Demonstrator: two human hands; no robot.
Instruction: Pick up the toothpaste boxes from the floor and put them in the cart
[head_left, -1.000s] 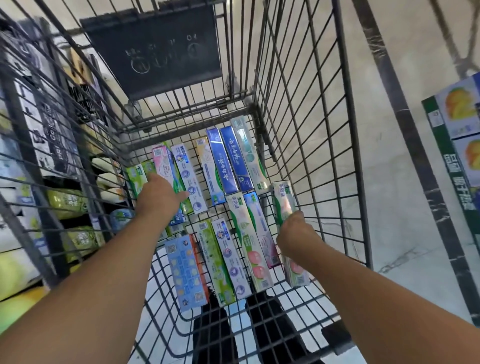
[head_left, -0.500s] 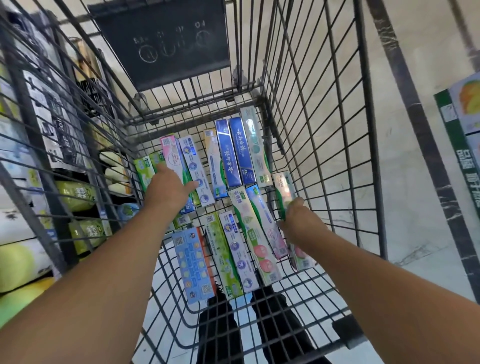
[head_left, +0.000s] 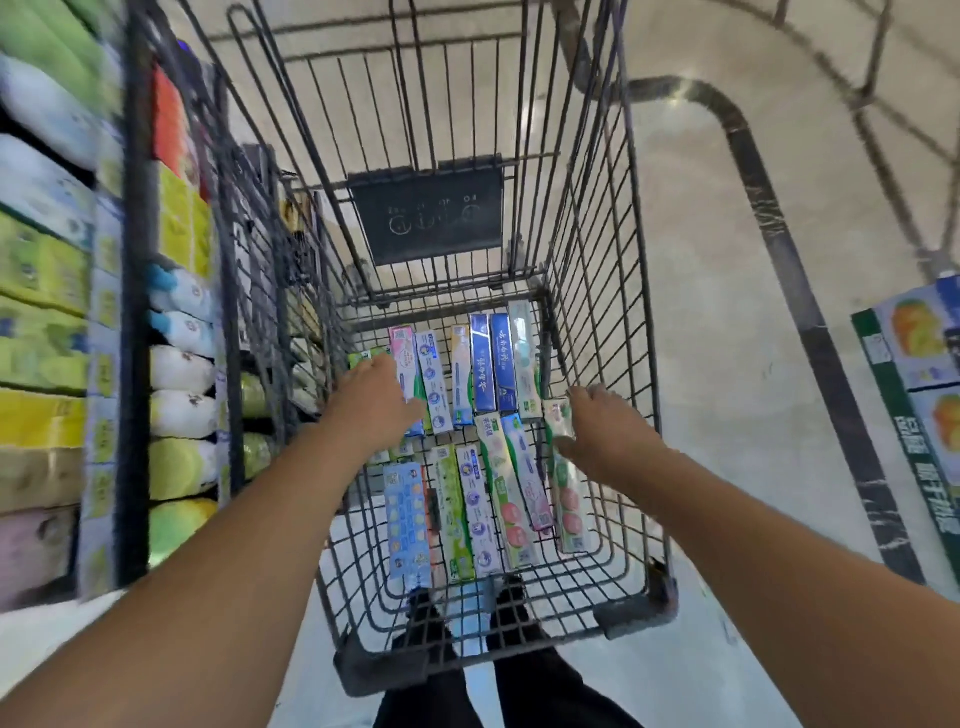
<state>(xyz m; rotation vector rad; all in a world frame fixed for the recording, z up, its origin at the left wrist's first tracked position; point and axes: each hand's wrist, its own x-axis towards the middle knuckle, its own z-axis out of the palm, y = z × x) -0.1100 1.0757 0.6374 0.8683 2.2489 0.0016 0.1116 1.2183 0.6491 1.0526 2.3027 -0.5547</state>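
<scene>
Several toothpaste boxes lie flat in two rows on the bottom of the wire cart (head_left: 597, 291). Two dark blue boxes (head_left: 493, 364) are in the far row and a light blue box (head_left: 408, 519) is in the near row. A green and white box (head_left: 569, 499) lies along the right wall. My right hand (head_left: 608, 436) hovers just above its far end with fingers spread, holding nothing. My left hand (head_left: 374, 400) is over the far left boxes, fingers loose, and hides part of them.
Store shelves (head_left: 47, 312) packed with green, yellow and white packs stand close on the left of the cart. A green printed carton (head_left: 919, 374) sits on the pale floor at the right. My dark shoes (head_left: 441, 623) show beneath the cart.
My right hand has let go of the green and white box, which now lies along the right wall. Both hands have lifted slightly, and the view has tilted up and back.
</scene>
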